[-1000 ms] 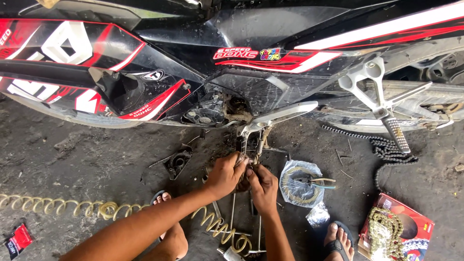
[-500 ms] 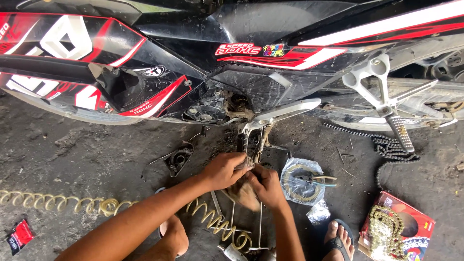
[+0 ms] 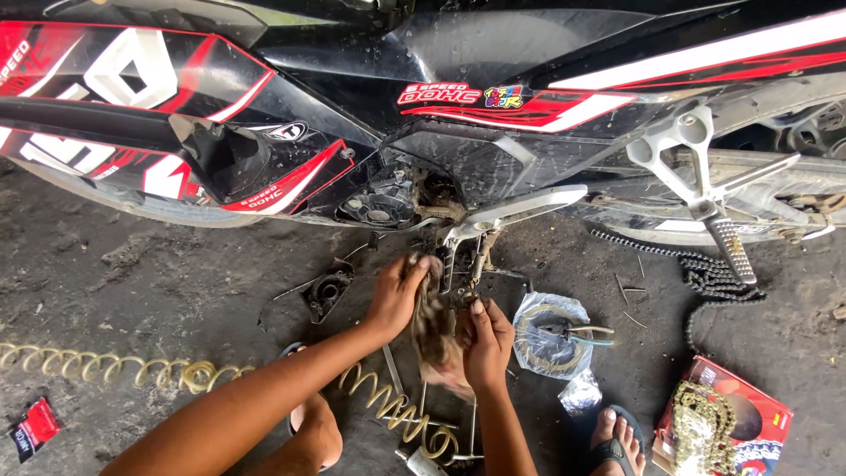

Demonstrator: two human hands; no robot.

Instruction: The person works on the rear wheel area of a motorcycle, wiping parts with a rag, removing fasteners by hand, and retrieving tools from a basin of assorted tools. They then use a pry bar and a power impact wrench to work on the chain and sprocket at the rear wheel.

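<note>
A dirty brown rag (image 3: 434, 330) sits between the two hands, just below the motorcycle's underside, where a bracket and small metal parts (image 3: 465, 264) hang beneath the silver footrest bar (image 3: 520, 210); what the rag is pressed against is hidden by the cloth and fingers. The left hand (image 3: 397, 293) curls over the rag's upper edge, fingers closed on it and fingertips touching the bracket area. The right hand (image 3: 486, 339) grips the rag's lower part from the right, fingers folded around it. Left of the hands lies a small black engine part (image 3: 328, 291) on the concrete floor (image 3: 132, 300). Below them a yellowish coiled hose (image 3: 106, 368) runs across. To the right sit a clear plastic bag (image 3: 551, 335) with pliers, a black drive chain (image 3: 705, 273), and a red box holding a gold chain (image 3: 718, 421), cut off by the frame edge.
</note>
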